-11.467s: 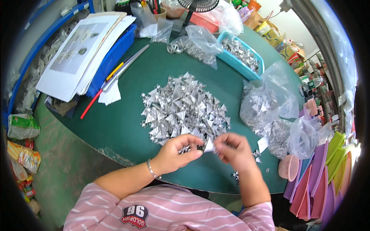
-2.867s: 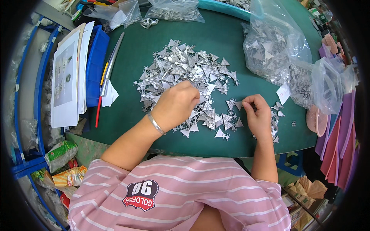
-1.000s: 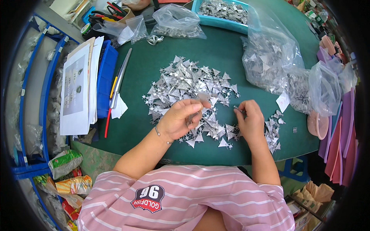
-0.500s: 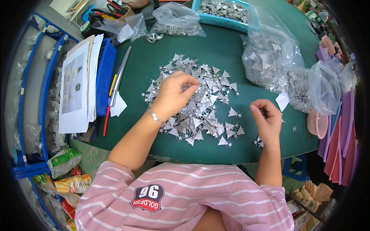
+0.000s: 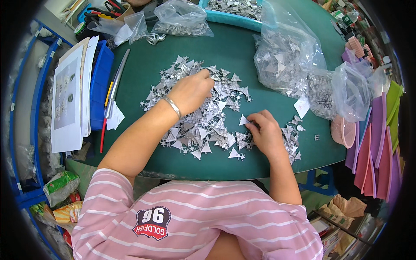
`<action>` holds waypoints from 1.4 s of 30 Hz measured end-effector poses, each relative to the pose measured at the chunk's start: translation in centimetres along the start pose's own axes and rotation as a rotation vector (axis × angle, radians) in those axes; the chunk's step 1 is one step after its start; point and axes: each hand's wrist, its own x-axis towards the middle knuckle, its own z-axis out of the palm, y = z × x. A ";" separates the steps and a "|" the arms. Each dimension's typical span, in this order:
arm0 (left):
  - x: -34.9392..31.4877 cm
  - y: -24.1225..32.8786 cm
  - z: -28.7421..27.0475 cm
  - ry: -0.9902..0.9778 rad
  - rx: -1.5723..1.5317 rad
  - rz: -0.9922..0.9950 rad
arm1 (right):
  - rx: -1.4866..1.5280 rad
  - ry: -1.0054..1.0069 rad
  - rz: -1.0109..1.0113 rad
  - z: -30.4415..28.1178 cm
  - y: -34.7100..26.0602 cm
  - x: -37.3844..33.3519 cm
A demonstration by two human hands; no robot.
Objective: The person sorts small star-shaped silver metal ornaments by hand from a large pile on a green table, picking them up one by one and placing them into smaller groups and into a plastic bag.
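Note:
A heap of silvery triangular metal pieces with small star shapes is spread over the green table. My left hand lies over the heap's upper part, its fingers curled together; whatever is between them is hidden. At the heap's right edge, my right hand pinches a silvery triangular piece between thumb and fingers. Just right of that hand sits a smaller pile of similar metal pieces, partly covered by the hand and wrist.
Clear bags of metal pieces stand at the right, beside a pink basket. At the back are a light-blue tray and another filled bag. Papers, a blue bin and a long silver tool lie left.
My right hand has moved left from the smaller pile to the heap's edge and now pinches a triangular piece. My left hand has shifted slightly over the heap. The whole view has moved slightly.

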 end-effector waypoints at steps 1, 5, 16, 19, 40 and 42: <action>-0.2 -0.4 0.6 0.055 -0.003 0.046 | -0.030 0.017 -0.001 0.4 0.2 0.0; -0.8 -0.1 0.4 0.020 0.038 -0.034 | -0.053 0.036 -0.024 0.9 0.6 0.1; -0.1 0.1 0.4 -0.012 0.092 -0.017 | 0.151 -0.034 -0.065 0.9 1.6 0.4; -1.1 0.2 0.3 0.228 -0.138 -0.016 | 1.388 -0.249 0.316 -0.2 3.1 0.3; -6.6 2.3 -0.7 0.280 -0.319 -0.196 | 0.215 -0.196 0.170 -0.6 0.8 2.8; -6.1 3.0 0.1 0.224 -0.301 -0.176 | 0.120 -0.207 0.212 -1.5 0.8 2.3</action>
